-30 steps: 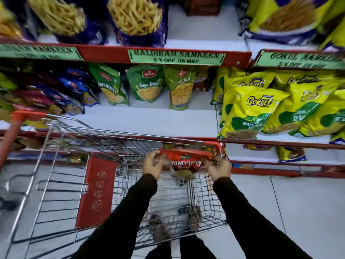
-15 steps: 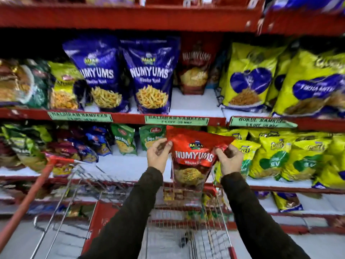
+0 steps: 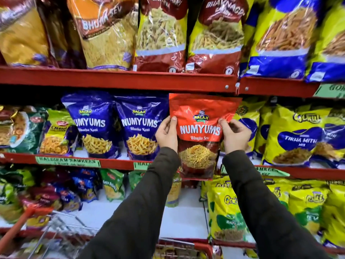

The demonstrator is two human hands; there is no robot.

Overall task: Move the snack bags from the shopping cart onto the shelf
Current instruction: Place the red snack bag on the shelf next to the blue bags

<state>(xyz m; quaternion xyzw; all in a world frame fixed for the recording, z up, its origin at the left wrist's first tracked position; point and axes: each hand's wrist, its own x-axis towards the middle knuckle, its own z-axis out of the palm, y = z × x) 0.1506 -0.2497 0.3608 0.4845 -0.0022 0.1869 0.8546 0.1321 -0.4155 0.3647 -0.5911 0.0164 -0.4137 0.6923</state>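
I hold a red Numyums snack bag (image 3: 200, 116) upright with both hands, in front of the middle shelf (image 3: 115, 162). My left hand (image 3: 166, 134) grips its left edge and my right hand (image 3: 235, 134) grips its right edge. The bag hangs in the gap right of two blue Numyums bags (image 3: 119, 126), its bottom lower than the shelf's red front edge. The shopping cart (image 3: 56, 232) shows only as wire rim and red handle at the bottom left. Its contents are blurred.
Yellow Gokul bags (image 3: 295, 135) fill the middle shelf to the right. Large brown and yellow bags (image 3: 160, 34) stand on the shelf above, over a red rail (image 3: 119, 79). The lower shelf (image 3: 183, 217) holds green and yellow bags with white bare board between them.
Both hands have lifted the red bag out of the cart and up to the middle shelf. My view has swung upward from the cart to the shelves.
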